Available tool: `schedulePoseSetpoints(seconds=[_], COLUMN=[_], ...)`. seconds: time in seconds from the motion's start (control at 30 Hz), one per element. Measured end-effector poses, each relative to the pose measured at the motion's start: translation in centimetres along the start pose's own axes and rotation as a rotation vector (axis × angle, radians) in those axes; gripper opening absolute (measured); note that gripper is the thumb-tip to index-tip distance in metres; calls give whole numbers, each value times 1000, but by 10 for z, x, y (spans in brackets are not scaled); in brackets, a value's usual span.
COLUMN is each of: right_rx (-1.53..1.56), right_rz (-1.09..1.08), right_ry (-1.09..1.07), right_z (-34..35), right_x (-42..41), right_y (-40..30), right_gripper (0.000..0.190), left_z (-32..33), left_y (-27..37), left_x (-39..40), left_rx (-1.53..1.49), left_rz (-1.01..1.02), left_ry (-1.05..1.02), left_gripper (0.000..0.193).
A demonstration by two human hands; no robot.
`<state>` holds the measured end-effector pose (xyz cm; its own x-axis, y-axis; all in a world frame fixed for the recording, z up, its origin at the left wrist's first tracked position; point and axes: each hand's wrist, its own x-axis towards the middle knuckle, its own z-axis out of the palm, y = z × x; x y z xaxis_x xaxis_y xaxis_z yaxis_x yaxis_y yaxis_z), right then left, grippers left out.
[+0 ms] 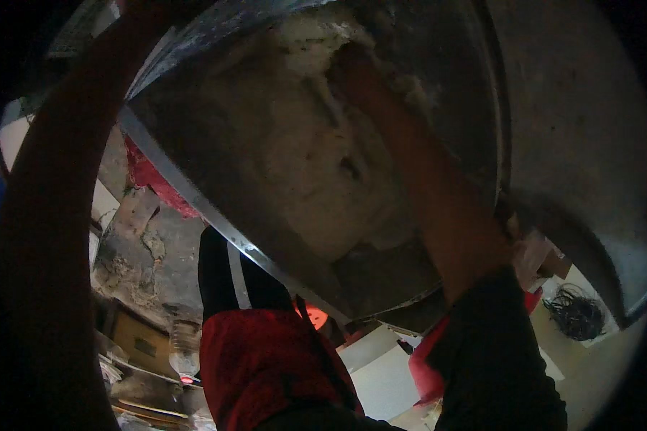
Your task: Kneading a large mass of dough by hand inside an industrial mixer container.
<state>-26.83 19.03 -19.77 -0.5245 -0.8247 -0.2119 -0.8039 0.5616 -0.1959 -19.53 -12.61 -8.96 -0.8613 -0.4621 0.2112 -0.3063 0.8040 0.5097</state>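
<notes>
A wide metal trough with a bright straight rim spreads out before me, its inside in deep shadow. In it lies a pale, dough-like mass, uneven, with a small dark hollow near its middle. My right hand reaches down to the far part of this mass and touches it. Shadow hides the fingers, so I cannot see whether they grip any of it. My left arm runs up along the left side past the trough's corner, and its hand is out of view beyond the top edge.
Below the rim are my red apron and dark trousers. A clear plastic bottle stands near a wooden box at lower left. An orange plastic item shows under the trough. At right lies a dark tangle of wire-like strands.
</notes>
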Motion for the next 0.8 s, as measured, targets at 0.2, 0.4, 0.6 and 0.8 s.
schedulePoseSetpoints(seconds=[0.2, 0.4, 0.6, 0.8], right_rx=[-76, 1024, 297, 276], right_rz=[-131, 615, 6, -96], right_ry=[-302, -328, -359, -262], right_z=[9, 13, 66, 8], right_x=[-9, -45, -155, -40], right_y=[11, -21, 83, 13], right_gripper=[52, 50, 46, 41], left_z=[-2, 1, 20, -3], left_y=[3, -22, 2, -7], left_x=[7, 4, 3, -4], left_rx=[-369, -866, -184, -153], left_rz=[-99, -329, -50, -118], left_ry=[-16, 22, 329, 84], left_gripper=[33, 28, 24, 31])
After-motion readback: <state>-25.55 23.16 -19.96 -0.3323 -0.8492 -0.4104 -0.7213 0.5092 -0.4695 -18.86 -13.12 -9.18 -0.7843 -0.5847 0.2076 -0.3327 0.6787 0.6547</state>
